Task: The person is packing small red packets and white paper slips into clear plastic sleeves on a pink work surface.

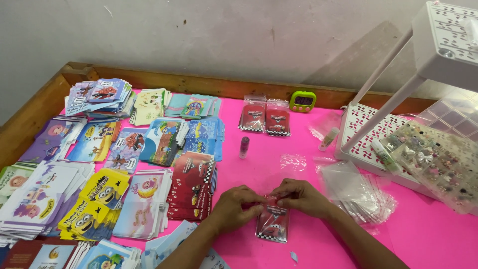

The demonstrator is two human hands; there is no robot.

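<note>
Fingers (259, 203) of both hands pinch the top edge of a small clear packet (273, 224) holding a red car-printed card, thumbs and fingertips closed on its upper flap from either side. Left hand (238, 208) and right hand (302, 196) meet just above the packet, so neither is nearer; whether the flap is already folded down is hard to tell under the knuckles. The packet lies flat on the pink surface (423, 234), its long axis running from the fingers toward the person, tilted slightly to one side.

Just left of the left hand sits a stack of matching red cards (191, 184), close enough that the wrist almost touches it. Beyond that, many piles of cartoon cards (99, 149) fill the surface out to the wooden rim (30, 119). Near the right forearm lies a heap of empty clear sleeves (356, 192), then a white rack (363, 134) and a bead organiser (440, 164). Two finished packets (265, 117), a green timer (302, 101) and a small tube (244, 147) lie farther back. Bare pink room is left mostly ahead of the hands and at the right near corner.
</note>
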